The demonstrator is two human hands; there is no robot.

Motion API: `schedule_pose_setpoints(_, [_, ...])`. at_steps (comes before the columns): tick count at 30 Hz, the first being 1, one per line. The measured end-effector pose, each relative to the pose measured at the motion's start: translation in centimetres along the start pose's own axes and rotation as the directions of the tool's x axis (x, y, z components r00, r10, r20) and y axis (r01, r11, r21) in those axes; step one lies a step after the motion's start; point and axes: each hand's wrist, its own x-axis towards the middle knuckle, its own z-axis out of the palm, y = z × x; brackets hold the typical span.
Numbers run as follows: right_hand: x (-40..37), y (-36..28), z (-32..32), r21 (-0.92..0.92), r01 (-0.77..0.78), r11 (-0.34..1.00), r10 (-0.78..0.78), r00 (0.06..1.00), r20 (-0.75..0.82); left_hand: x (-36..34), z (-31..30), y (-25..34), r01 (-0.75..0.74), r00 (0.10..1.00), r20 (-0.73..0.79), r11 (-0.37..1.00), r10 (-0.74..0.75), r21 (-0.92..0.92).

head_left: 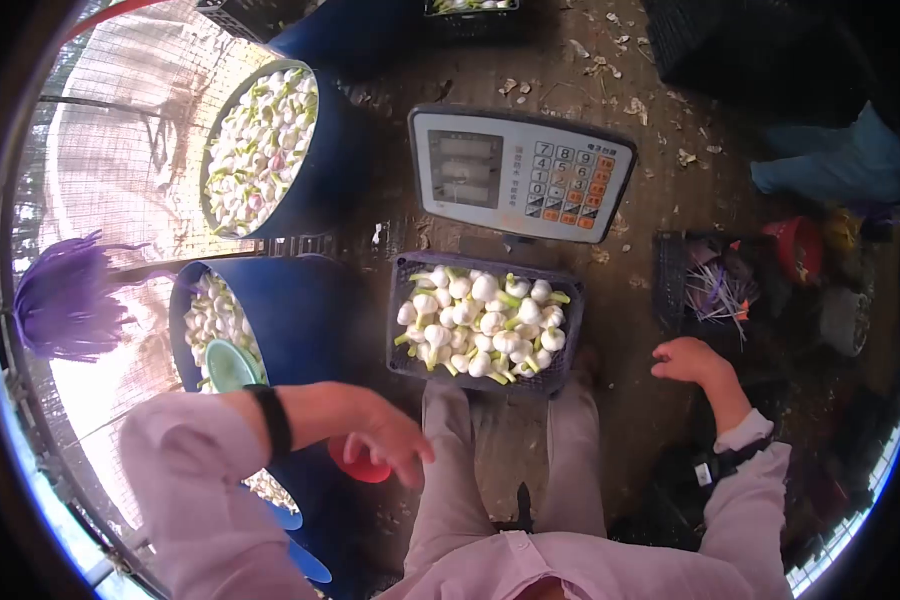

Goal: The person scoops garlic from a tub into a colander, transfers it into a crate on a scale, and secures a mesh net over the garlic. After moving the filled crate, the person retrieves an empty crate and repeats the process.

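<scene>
A dark plastic crate [397, 345] full of white garlic bulbs [490, 320] with trimmed green stems rests in front of my legs, just below a digital scale's keypad and display panel [520, 172]. My left hand [395, 442] hangs left of my legs, fingers spread and apart, holding nothing that I can see. Partly behind it shows a red plastic bowl or scoop [358, 462]. My right hand [685, 360] is out to the right with loosely bent fingers and nothing visible in them. Nearest to it is a dark crate [667, 300] holding thin strips or ties [718, 292].
Blue barrels [332, 150] of garlic line the left side; a pale green bowl [232, 366] lies in one. Purple strands [70, 300] hang at far left. A red container [796, 250] and blue cloth [840, 160] are at right. Garlic skins litter the floor [600, 90].
</scene>
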Motion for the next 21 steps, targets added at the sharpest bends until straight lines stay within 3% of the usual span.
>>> schedule_pose_setpoints(1, [3.3, 2.1, 1.4, 0.053, 0.016, 0.998, -0.013, 0.998, -0.058, 7.8, -3.4, -2.4, -0.256, 0.951, -0.135, 0.954, 0.278, 0.158])
schedule_pose_setpoints(2, [6.5, 3.7, 3.2, 0.212, 0.012, 0.977, 0.000, 0.999, -0.054, 5.7, -7.0, 2.1, -0.103, 0.992, -0.078, 0.995, 0.103, 0.011])
schedule_pose_setpoints(3, [9.7, 5.2, 5.1, 0.371, -0.002, 0.929, 0.023, 0.998, -0.052, 7.8, -9.4, 3.2, -0.165, 0.924, -0.350, 0.986, 0.155, 0.001])
schedule_pose_setpoints(5, [16.4, 7.4, 11.7, 0.751, 0.017, 0.660, 0.120, 0.985, -0.127, 10.1, -14.3, 6.5, -0.260, 0.579, -0.738, 0.937, 0.345, 0.233])
schedule_pose_setpoints(6, [20.5, 8.2, 15.8, 0.827, 0.077, 0.557, 0.214, 0.949, -0.232, 13.1, -17.6, 7.2, -0.291, 0.328, -0.860, 0.908, 0.390, 0.301])
schedule_pose_setpoints(7, [22.0, 7.0, 16.7, 0.904, 0.050, 0.426, 0.321, 0.925, -0.202, 13.5, -20.1, 9.6, -0.285, 0.191, -0.933, 0.927, 0.305, 0.245])
schedule_pose_setpoints(8, [23.5, 5.6, 17.5, 0.991, 0.066, 0.120, 0.399, 0.910, -0.109, 16.6, -23.8, 9.8, -0.302, -0.079, -0.935, 0.885, 0.347, 0.354])
schedule_pose_setpoints(10, [27.8, 4.3, 20.3, 0.996, 0.091, 0.020, 0.476, 0.875, -0.090, 19.6, -29.9, 11.9, -0.162, -0.313, -0.888, 0.902, 0.337, 0.399])
schedule_pose_setpoints(11, [29.2, 3.8, 20.7, 0.966, 0.126, -0.227, 0.389, 0.921, -0.029, 20.8, -32.2, 12.4, -0.111, -0.405, -0.848, 0.903, 0.341, 0.416])
schedule_pose_setpoints(12, [30.4, 3.4, 20.7, 0.876, 0.137, -0.462, 0.291, 0.957, 0.004, 23.0, -34.6, 11.8, -0.100, -0.377, -0.859, 0.907, 0.347, 0.410])
schedule_pose_setpoints(13, [30.6, 2.8, 19.8, 0.864, 0.127, -0.487, 0.285, 0.958, 0.019, 25.9, -37.4, 10.4, 0.038, -0.189, -0.910, 0.929, 0.369, 0.369])
schedule_pose_setpoints(14, [29.8, 2.4, 17.8, 0.910, 0.062, -0.411, 0.214, 0.976, 0.030, 28.2, -39.6, 9.0, 0.181, -0.001, -0.936, 0.921, 0.351, 0.345])
schedule_pose_setpoints(15, [29.0, 2.7, 16.2, 0.947, 0.005, -0.321, 0.142, 0.989, 0.043, 29.3, -41.3, 7.9, 0.101, 0.268, -0.939, 0.963, 0.217, 0.252])
schedule_pose_setpoints(16, [28.6, 3.5, 15.4, 0.941, -0.002, -0.338, 0.134, 0.990, 0.050, 27.9, -41.3, 8.7, 0.113, 0.282, -0.936, 0.962, 0.210, 0.249])
schedule_pose_setpoints(18, [27.9, 4.8, 14.5, 0.978, -0.039, -0.203, -0.006, 0.999, 0.038, 23.2, -40.0, 11.8, 0.244, 0.617, -0.787, 0.951, -0.002, 0.189])
schedule_pose_setpoints(19, [27.5, 4.9, 14.1, 0.947, -0.066, -0.315, -0.101, 0.994, 0.036, 22.7, -40.0, 11.9, 0.256, 0.624, -0.781, 0.947, -0.011, 0.192])
schedule_pose_setpoints(21, [28.4, 4.8, 15.1, 0.947, -0.029, -0.321, -0.086, 0.996, 0.001, 22.3, -39.9, 11.7, 0.181, 0.647, -0.759, 0.954, 0.068, 0.239])
